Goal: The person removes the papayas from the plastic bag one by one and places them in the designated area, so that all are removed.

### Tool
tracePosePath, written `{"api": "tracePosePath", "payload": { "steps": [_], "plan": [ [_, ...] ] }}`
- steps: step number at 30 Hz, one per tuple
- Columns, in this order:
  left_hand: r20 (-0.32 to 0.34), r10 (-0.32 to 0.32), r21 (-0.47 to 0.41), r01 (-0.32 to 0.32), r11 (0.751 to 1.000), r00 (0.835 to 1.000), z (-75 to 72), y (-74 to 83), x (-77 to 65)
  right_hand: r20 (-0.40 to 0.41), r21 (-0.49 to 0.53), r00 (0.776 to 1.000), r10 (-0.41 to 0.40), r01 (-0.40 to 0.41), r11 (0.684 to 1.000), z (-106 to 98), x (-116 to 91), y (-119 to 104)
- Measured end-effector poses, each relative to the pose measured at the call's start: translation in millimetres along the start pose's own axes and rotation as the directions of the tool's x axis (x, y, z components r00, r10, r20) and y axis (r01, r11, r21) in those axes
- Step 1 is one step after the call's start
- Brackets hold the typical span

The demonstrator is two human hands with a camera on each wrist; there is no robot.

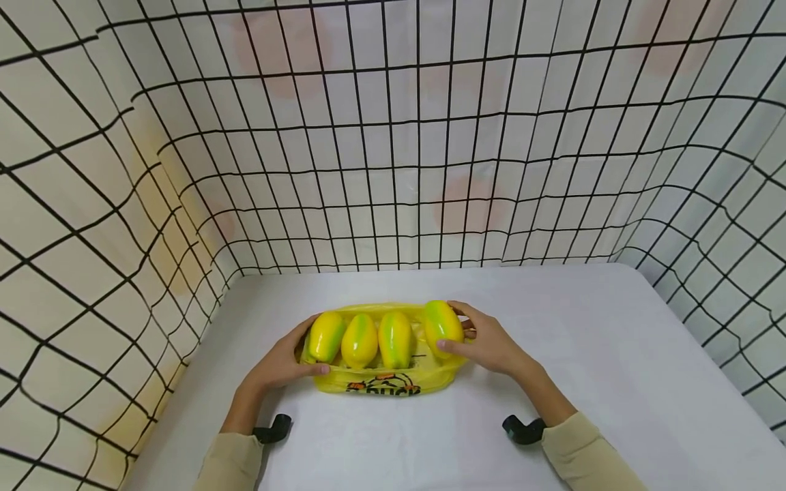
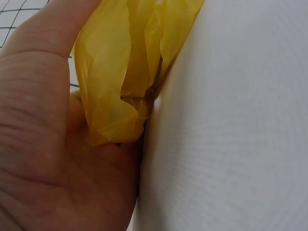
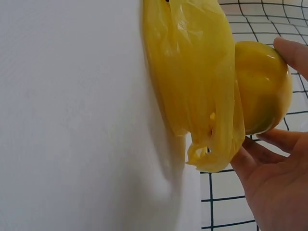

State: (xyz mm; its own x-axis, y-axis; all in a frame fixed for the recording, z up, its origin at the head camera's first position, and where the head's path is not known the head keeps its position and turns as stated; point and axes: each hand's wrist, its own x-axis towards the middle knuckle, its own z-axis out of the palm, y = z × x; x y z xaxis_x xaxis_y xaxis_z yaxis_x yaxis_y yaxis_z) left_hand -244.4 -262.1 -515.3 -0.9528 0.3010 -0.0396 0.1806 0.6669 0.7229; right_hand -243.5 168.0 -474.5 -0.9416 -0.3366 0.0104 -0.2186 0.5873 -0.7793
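A yellow plastic bag (image 1: 328,382) with black and orange print lies on the white table, its opening facing up. Three glossy yellow-green mangoes (image 1: 359,341) sit side by side in it. At the bag's left end my left hand (image 1: 279,361) holds the plastic, thumb in front and fingers behind, partly hidden. My right hand (image 1: 494,344) grips another mango (image 1: 442,326) between thumb and fingers, at the right end of the bag's opening. In the right wrist view this mango (image 3: 262,89) stands out above the bag's edge (image 3: 192,72).
Black wire grid (image 1: 405,164) walls off the back and both sides, with white sheeting behind it. The white tabletop (image 1: 393,443) stretches in front of the bag and to its right. A black curved piece shows at each wrist.
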Motion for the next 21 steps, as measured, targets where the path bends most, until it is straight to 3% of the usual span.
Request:
{"api": "tracePosePath", "payload": {
  "steps": [21],
  "plan": [
    [0.007,-0.016,-0.031,0.016,0.999,1.0,-0.1,2.2,-0.9,-0.062,0.001,0.998,-0.029,0.029,1.0,-34.8,-15.9,22.0]
  ]
}}
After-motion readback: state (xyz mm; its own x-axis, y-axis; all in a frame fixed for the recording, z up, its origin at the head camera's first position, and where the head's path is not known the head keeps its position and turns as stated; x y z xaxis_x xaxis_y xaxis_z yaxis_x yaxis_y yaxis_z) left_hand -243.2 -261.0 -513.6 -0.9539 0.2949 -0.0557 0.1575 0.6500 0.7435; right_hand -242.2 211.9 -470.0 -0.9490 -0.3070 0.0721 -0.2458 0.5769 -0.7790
